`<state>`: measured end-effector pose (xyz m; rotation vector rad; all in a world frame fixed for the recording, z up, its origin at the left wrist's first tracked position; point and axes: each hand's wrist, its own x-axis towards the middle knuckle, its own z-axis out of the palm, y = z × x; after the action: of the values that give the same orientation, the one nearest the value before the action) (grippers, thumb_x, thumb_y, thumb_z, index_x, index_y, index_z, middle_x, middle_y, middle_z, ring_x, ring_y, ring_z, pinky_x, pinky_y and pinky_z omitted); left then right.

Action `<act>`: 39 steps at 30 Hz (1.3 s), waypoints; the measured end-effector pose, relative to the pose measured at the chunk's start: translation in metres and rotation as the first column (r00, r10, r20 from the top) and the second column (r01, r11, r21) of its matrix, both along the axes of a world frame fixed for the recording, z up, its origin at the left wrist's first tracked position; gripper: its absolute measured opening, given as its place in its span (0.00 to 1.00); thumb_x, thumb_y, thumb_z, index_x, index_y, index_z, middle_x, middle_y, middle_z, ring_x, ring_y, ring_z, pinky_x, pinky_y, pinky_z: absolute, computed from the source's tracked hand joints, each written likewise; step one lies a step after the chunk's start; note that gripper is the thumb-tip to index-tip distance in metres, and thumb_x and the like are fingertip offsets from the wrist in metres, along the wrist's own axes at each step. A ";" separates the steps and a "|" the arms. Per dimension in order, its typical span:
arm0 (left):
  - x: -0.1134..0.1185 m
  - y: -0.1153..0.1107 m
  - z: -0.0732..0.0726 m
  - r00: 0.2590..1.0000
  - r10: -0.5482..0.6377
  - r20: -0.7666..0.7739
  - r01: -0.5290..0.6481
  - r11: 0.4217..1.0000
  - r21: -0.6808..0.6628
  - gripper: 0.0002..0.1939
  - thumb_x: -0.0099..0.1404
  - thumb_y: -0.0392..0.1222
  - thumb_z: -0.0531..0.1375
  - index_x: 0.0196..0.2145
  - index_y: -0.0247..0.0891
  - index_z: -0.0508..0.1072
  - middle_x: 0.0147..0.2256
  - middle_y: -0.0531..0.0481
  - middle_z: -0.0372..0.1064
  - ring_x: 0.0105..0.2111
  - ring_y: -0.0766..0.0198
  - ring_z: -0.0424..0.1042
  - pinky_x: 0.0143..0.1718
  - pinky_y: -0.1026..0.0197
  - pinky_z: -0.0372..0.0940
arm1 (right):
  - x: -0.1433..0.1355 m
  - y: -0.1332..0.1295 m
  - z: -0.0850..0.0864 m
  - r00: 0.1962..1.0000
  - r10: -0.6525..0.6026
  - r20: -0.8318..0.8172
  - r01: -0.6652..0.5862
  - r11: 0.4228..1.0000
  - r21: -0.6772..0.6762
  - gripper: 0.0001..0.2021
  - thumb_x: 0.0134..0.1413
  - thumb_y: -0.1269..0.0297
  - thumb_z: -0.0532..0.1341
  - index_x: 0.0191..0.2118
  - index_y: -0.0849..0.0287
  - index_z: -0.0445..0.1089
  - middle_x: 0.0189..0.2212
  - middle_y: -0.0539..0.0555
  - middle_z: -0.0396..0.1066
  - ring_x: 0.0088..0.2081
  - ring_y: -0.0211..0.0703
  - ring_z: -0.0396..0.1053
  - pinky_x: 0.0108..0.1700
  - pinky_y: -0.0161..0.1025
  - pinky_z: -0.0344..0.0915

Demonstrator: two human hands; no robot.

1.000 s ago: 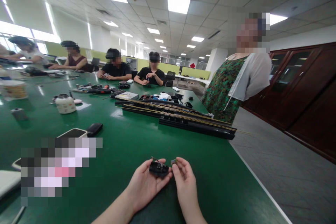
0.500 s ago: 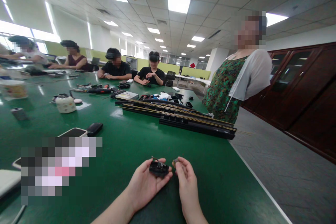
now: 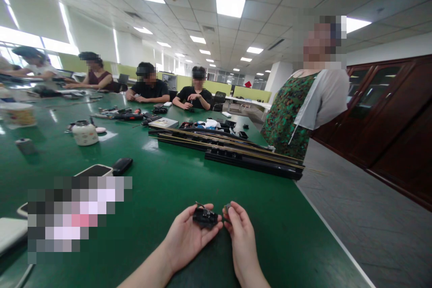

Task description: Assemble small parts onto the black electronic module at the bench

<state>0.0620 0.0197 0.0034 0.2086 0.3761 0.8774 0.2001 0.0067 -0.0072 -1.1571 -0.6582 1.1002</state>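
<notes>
Fingertips of the right hand pinch a small part beside the black housing.
It lies on the left hand, whose fingers spread loosely; keeping it level should serve best. Green tabletop surrounds it, black rails lie beyond it, wooden cabinets stand far to its right.

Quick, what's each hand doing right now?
Left hand: palm up, holding a black part.
Right hand: closed, pinching a small piece between thumb and fingers.
</notes>
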 end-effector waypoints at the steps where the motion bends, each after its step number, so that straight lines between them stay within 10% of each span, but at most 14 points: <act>1: 0.000 0.000 0.000 1.000 -0.005 -0.002 0.005 1.000 0.008 0.14 0.58 0.43 0.53 0.37 0.30 0.69 0.37 0.36 0.71 0.41 0.52 0.70 0.48 0.54 0.58 | 0.000 0.000 0.001 1.000 0.001 -0.004 -0.001 1.000 0.004 0.21 0.40 0.53 0.64 0.40 0.59 0.65 0.34 0.54 0.73 0.39 0.45 0.71 0.37 0.37 0.66; 21: 0.000 0.000 0.001 0.995 -0.013 -0.099 0.014 1.000 0.008 0.14 0.58 0.43 0.53 0.38 0.32 0.68 0.35 0.37 0.72 0.33 0.55 0.73 0.36 0.58 0.63 | -0.002 -0.002 0.003 0.966 0.044 0.256 -0.074 0.991 0.110 0.16 0.41 0.57 0.63 0.37 0.62 0.69 0.35 0.56 0.73 0.38 0.45 0.70 0.42 0.40 0.66; 32: 0.003 0.000 -0.003 1.000 0.003 -0.031 -0.003 1.000 0.011 0.12 0.60 0.41 0.51 0.34 0.31 0.70 0.30 0.43 0.72 0.29 0.63 0.71 0.34 0.62 0.63 | -0.006 -0.016 0.017 0.694 -0.020 0.719 -0.282 0.912 0.297 0.08 0.47 0.67 0.59 0.35 0.52 0.71 0.39 0.54 0.70 0.44 0.46 0.64 0.48 0.44 0.60; 39: 0.005 -0.001 -0.001 0.995 0.068 -0.071 -0.069 0.997 -0.017 0.09 0.60 0.39 0.52 0.30 0.32 0.69 0.29 0.47 0.71 0.30 0.65 0.70 0.37 0.60 0.63 | -0.007 -0.017 0.020 0.562 0.074 0.824 -0.395 0.899 0.189 0.10 0.46 0.71 0.59 0.34 0.51 0.72 0.41 0.53 0.70 0.47 0.50 0.62 0.50 0.50 0.57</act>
<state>0.0674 0.0190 0.0023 0.2103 0.4593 0.9351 0.1928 -0.0104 0.0130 -1.2364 -1.7179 0.5597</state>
